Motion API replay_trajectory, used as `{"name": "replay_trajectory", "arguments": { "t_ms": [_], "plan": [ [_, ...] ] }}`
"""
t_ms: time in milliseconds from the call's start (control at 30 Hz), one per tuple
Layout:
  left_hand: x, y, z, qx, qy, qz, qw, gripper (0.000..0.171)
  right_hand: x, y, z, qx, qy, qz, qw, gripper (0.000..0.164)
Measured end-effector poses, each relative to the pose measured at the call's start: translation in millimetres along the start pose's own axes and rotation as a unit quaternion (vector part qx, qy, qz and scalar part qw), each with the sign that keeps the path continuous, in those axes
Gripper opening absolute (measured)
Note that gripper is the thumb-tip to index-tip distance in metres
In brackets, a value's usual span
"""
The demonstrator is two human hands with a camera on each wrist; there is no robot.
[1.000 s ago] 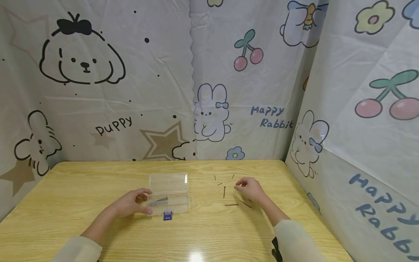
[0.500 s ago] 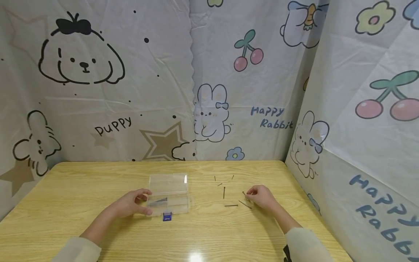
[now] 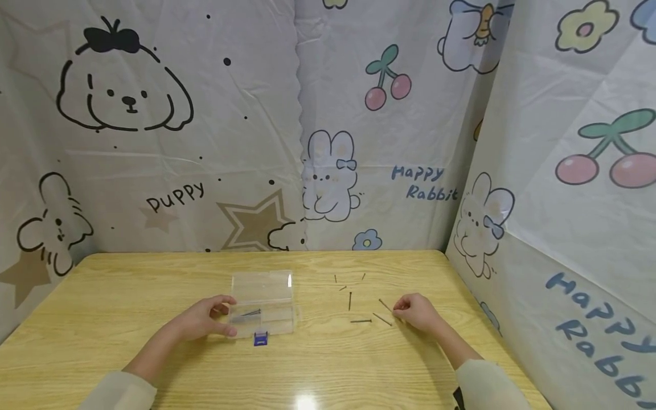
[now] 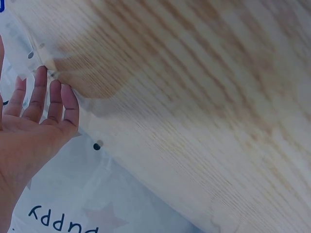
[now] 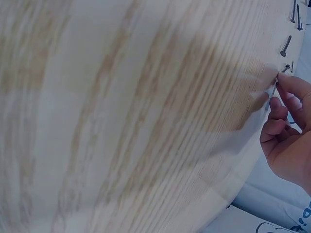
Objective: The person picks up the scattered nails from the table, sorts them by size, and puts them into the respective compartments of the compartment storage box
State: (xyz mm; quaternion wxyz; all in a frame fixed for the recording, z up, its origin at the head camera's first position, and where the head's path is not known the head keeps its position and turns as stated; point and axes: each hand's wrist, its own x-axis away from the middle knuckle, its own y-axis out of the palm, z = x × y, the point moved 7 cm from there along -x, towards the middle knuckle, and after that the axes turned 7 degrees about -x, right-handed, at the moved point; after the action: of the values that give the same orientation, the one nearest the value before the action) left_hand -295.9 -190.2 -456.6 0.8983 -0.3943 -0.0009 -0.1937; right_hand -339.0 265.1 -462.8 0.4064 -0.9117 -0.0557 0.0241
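In the head view my left hand (image 3: 207, 317) holds the left end of a clear plastic box (image 3: 279, 324), thumb at the front and fingers behind. The box's lid (image 3: 261, 285) lies open towards the back, and a blue latch (image 3: 261, 339) sits at its front. Several long nails (image 3: 249, 313) lie in the left compartment. My right hand (image 3: 417, 312) pinches the near end of a dark nail (image 3: 385, 305) between thumb and fingertips, low over the table. In the left wrist view only part of my left hand (image 4: 46, 116) shows; the right wrist view shows my right hand (image 5: 289, 138) pinching.
Between box and right hand lie loose nails: a long upright-lying one (image 3: 351, 301), a sideways one (image 3: 361, 321) and a slanted one (image 3: 382, 319). Smaller nails (image 3: 343, 288) are farther back. Printed cloth (image 3: 256, 142) hangs behind the wooden table (image 3: 328, 370).
My right hand has moved right and towards me, and more of the nail at its fingertips now shows. My left hand has stayed at the box.
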Motion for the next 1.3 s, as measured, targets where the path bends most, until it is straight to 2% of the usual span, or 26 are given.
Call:
{"name": "replay_trajectory", "arguments": {
  "t_ms": [233,500,767,1000,1300],
  "plan": [
    [-0.6,0.7,-0.2,0.003,0.002,-0.002,1.0,0.073,-1,2,1,-0.001,-0.006,0.004,1.0,0.008],
    [-2.8,1.2,-2.2,-0.006,0.002,0.001,1.0,0.073,-3,3,0,-0.022,0.015,0.007,1.0,0.009],
    [-2.2,0.5,-2.4,-0.008,-0.002,-0.003,1.0,0.074,-7,2,-10,-0.035,0.006,0.007,0.999,0.009],
    [-1.2,0.2,-2.7,-0.002,-0.005,-0.005,1.0,0.073,-9,7,-19,-0.045,0.0,-0.01,0.999,0.009],
    [-2.3,1.0,-3.2,0.01,0.01,-0.007,0.9999,0.071,-11,16,-33,-0.05,-0.011,-0.026,0.998,0.009]
  ]
}}
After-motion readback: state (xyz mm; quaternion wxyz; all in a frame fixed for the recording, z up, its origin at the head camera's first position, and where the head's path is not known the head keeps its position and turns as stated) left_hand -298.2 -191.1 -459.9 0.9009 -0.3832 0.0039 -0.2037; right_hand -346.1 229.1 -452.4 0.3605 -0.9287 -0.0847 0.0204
